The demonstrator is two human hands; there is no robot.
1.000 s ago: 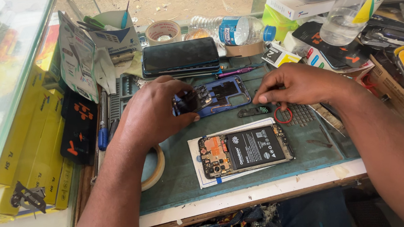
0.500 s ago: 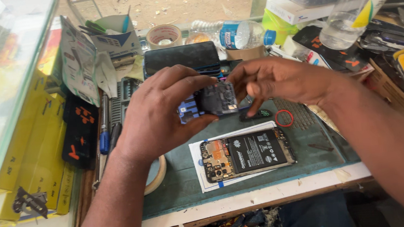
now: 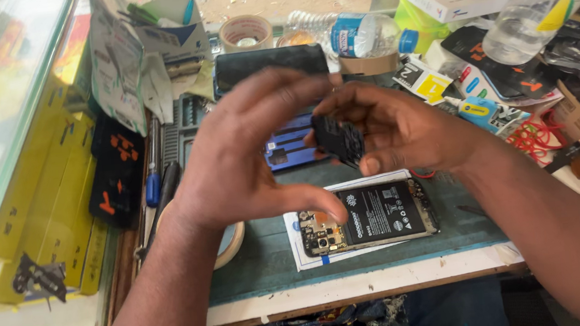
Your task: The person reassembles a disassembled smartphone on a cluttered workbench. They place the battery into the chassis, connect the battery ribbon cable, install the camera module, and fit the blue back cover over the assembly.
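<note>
1. Nearest me, the opened phone (image 3: 369, 215) lies flat on a white sheet (image 3: 298, 251), battery side up.
2. My left hand (image 3: 247, 156) hovers above it – fingers spread, holding nothing.
3. My right hand (image 3: 400, 127) pinches a small dark part (image 3: 337, 139) above the green mat (image 3: 270, 250).
4. Beyond – a dark phone (image 3: 270, 65), a tape roll (image 3: 245, 32).

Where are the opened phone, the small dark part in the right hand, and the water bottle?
opened phone (image 3: 380, 214): head view, on its black battery.
small dark part (image 3: 339, 140): head view, on its middle.
water bottle (image 3: 356, 35): head view, on its label.
</note>
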